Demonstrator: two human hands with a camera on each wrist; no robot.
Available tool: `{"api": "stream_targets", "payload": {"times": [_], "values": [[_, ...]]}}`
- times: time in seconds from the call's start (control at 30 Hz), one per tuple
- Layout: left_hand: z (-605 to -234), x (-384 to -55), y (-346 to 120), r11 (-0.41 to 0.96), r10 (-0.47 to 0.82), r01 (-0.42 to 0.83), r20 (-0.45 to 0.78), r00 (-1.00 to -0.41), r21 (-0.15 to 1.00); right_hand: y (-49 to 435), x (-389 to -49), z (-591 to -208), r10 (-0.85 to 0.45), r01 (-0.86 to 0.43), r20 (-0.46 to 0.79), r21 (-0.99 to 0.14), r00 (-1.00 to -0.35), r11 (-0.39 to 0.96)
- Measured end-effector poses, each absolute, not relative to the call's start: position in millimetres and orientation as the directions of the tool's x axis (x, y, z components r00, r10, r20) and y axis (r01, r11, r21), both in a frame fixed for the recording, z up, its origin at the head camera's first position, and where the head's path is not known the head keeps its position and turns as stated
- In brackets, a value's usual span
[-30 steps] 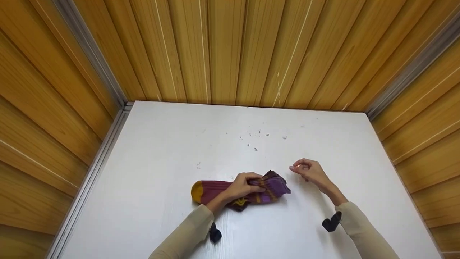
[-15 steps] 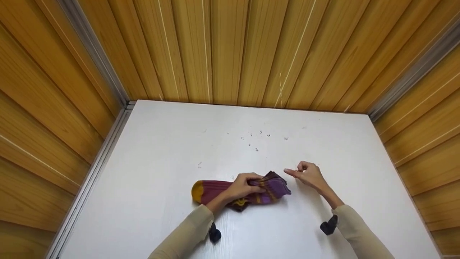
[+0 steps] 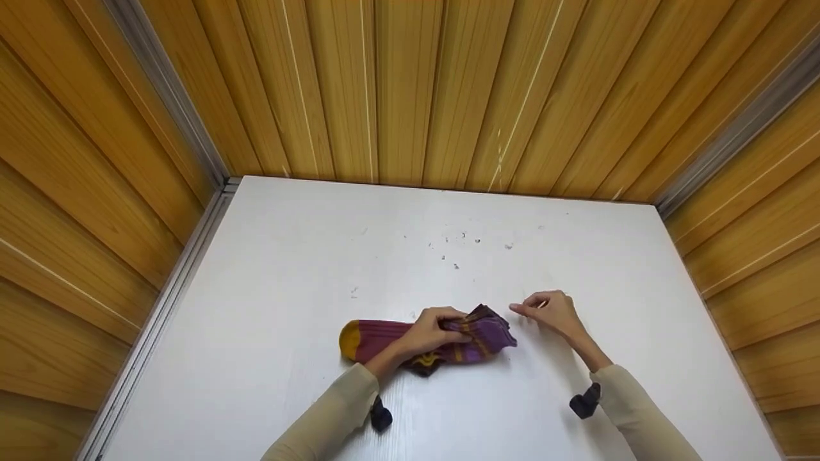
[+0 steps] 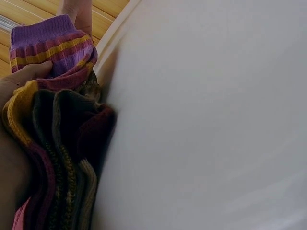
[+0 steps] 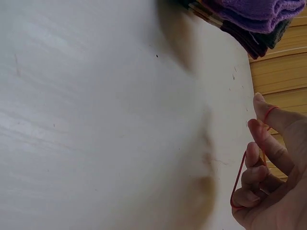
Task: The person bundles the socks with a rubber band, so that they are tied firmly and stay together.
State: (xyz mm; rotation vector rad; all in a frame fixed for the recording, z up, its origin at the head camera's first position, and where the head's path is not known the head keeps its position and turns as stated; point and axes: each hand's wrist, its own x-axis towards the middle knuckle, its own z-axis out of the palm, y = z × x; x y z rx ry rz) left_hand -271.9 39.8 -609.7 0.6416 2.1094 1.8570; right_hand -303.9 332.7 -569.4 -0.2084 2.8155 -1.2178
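Observation:
A bundle of several ribbed socks (image 3: 490,339) lies on the white table, maroon with a mustard toe at its left end and purple cuffs at its right. My left hand (image 3: 430,334) grips the bundle around its middle. In the left wrist view the thumb presses on a purple, maroon and yellow striped sock (image 4: 48,40), with dark folded layers below. To the right of the cuffs, apart from them, my right hand (image 3: 556,314) is raised with curled fingers. A thin red rubber band (image 5: 237,178) loops around its thumb and fingers in the right wrist view.
The white table (image 3: 288,256) has small dark marks toward its far side. Wood-patterned panels (image 3: 397,89) stand behind it and at both sides, with grey metal rails (image 3: 170,102) at the corners. Black wrist devices (image 3: 584,403) sit at the sleeve cuffs.
My right hand has moved slightly down, and its fingers have shifted, the thumb stretching out toward the socks, then drawing back a little. The left hand and socks stay in place.

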Motion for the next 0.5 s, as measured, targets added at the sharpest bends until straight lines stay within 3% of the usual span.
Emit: {"api": "stream_targets", "payload": {"times": [0.3, 0.5], "values": [[-609.2, -270.2, 38.9, 0.088, 0.479, 0.153, 0.093, -0.873, 0.984, 331.4, -301.4, -563.2, -0.259, -0.152, -0.044, -0.709, -0.965, 0.688], [-611.2, -270.7, 40.4, 0.084, 0.474, 0.146, 0.089, -0.876, 0.986, 318.3, -297.6, -537.2, -0.409, -0.285, -0.038, -0.659, -0.912, 0.696]]}}
